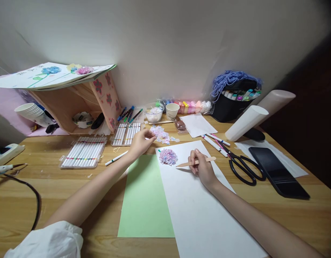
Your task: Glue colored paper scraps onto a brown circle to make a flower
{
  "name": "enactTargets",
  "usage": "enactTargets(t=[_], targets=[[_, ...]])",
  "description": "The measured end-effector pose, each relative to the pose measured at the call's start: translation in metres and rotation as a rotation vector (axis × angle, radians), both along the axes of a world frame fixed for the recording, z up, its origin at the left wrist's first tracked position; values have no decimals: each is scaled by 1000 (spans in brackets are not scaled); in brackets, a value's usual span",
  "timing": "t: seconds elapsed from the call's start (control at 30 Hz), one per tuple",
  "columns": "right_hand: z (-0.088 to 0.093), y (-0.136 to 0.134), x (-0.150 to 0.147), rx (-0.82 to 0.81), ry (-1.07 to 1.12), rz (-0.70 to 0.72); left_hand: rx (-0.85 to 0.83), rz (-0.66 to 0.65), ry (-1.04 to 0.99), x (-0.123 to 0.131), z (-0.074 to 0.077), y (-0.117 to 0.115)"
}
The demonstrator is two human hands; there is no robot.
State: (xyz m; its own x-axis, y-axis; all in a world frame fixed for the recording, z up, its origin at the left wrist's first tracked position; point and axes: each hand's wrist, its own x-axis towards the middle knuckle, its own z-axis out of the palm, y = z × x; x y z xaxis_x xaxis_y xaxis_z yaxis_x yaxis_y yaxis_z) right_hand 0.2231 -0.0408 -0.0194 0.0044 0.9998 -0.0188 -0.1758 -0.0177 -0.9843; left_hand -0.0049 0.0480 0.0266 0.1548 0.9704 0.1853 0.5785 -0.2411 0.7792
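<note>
My right hand (201,166) grips a flat wooden craft stick (185,164), with its pointed end just above a white sheet of paper (197,204). Left of that tip, a round flower cluster of crumpled pink, purple and blue paper bits (168,157) sits on the sheet, with a small green mark at its upper left. My left hand (143,142) reaches to a loose pile of pale purple and pink paper pieces (160,133). Its thumb and fingers are pinched together at the pile's edge; what they hold is too small to tell. Under the white sheet lies a green sheet (145,200).
Marker sets (83,152) and a loose marker (116,158) lie left. Behind stand a clear bowl (154,114) and a paper cup (172,111). At right are black-handled scissors (243,170), a phone (278,172), a white tube (246,123) and a black pen holder (230,107).
</note>
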Motion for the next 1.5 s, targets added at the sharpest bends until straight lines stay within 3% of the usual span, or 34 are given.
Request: enactTargets(t=[0.2,0.33,0.47,0.6,0.77,1.03,1.33,1.5], targets=[[2,-1,0,47,3,-24,-161,-71,-256,2,-1,-25],[11,-6,-3,155,-96,-83,-246,-194,-280,16,-5,-48],[16,-11,-6,195,-224,28,-235,-328,-244,30,-5,-68],[13,-14,-7,212,-364,135,-192,-379,-148,36,-3,-78],[7,-14,-9,268,-354,139,-170,-360,-99,36,-5,-80],[8,-13,-10,311,-387,110,-259,-310,-185,32,-10,-75],[9,-15,-9,308,-487,166,-313,-306,-76,24,-10,-78],[9,-19,-5,215,-283,110,-294,-259,34,19,-6,-75]])
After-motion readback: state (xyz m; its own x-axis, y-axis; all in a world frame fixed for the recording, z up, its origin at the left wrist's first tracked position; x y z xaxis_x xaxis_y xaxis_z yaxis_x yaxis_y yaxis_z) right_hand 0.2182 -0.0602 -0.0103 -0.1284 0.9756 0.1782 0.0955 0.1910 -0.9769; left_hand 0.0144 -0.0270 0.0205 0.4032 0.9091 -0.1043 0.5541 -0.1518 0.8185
